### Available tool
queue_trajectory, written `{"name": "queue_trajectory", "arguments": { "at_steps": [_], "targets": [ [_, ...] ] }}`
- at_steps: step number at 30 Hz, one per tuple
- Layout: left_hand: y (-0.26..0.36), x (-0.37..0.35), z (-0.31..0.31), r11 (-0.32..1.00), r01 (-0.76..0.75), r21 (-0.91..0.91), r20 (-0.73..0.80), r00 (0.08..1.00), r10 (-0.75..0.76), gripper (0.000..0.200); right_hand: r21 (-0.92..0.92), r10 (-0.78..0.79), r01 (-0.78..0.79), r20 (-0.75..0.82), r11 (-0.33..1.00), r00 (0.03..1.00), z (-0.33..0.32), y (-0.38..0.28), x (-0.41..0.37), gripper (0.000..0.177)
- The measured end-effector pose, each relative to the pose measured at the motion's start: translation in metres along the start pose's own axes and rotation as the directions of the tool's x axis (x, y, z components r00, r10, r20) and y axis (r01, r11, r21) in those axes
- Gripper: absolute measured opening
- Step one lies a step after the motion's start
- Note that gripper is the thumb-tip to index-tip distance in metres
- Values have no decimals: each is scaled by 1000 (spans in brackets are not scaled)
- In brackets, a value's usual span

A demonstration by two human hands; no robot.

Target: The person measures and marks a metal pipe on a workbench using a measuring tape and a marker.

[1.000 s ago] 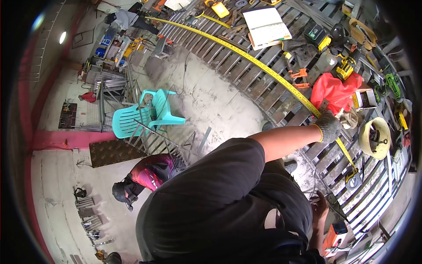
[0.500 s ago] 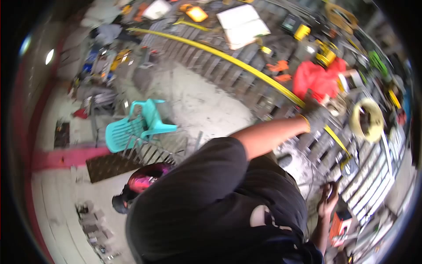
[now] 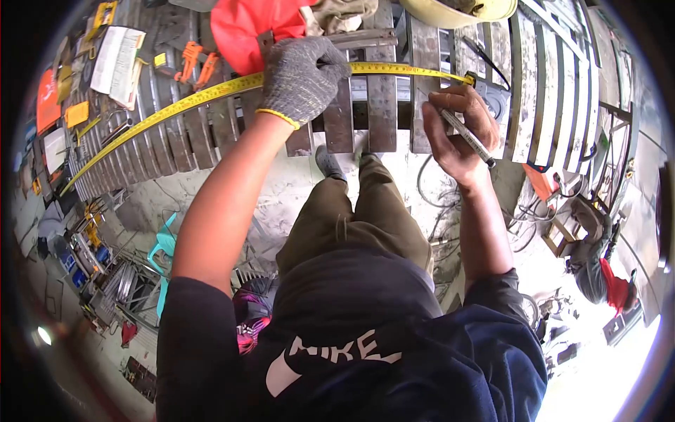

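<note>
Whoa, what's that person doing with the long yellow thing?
The person has a yellow measuring tape stretched across a slatted table. Their gloved left hand is on the tape, and their bare right hand holds a pen near the tape's other end. I can't see any mark made with the pen. A red cloth lies just beyond the glove.

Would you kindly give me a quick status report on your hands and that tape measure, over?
Gloved left hand over the tape measure blade. Right hand holding a marker pen. Blade extended across slatted workbench; red cloth close beside it.
</note>
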State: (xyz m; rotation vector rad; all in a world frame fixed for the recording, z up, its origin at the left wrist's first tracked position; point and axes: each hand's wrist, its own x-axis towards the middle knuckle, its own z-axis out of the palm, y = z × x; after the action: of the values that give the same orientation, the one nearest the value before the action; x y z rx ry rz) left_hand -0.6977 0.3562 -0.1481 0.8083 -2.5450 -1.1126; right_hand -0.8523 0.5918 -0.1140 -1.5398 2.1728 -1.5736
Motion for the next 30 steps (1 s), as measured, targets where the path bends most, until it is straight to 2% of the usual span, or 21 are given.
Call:
{"name": "queue_trajectory", "arguments": {
  "at_steps": [2,5,10,14,16,18,22,23,27,30],
  "targets": [
    [5,-2,-4,999,42,17,69,997,-43,8,-13,119,-118,13,993,993,10,3,-13,25],
    [5,-2,-6,999,30,35,80,996,-32,13,44,131,-131,-12,990,991,23,9,-18,27],
    [10,-6,-6,994,-21,104,47,999,16,14,96,-22,29,-69,995,997,47,32,-16,30],
    [35,1,-9,983,176,-44,62,983,-173,7,98,-64,73,-89,992,994,57,41,-11,28],
    [35,-1,-10,996,79,-43,42,996,-78,7,73,-90,91,-16,993,996,54,43,-9,29],
    [36,1,-11,999,32,-4,41,999,-31,8,36,-117,117,-20,992,993,58,39,-6,29],
    [35,2,-12,997,68,-36,75,995,-65,10,-18,-243,242,-34,970,969,65,47,-3,29],
    [35,1,-10,999,42,-24,45,998,-41,10,8,-255,256,-43,967,966,67,49,-4,30],
    [25,1,-4,999,3,-32,0,1000,-3,13,-77,-307,301,-96,951,947,75,52,-7,31],
    [33,6,-10,998,19,67,60,998,-23,15,-95,-305,296,-100,951,947,73,55,-8,32]
  ]
}}
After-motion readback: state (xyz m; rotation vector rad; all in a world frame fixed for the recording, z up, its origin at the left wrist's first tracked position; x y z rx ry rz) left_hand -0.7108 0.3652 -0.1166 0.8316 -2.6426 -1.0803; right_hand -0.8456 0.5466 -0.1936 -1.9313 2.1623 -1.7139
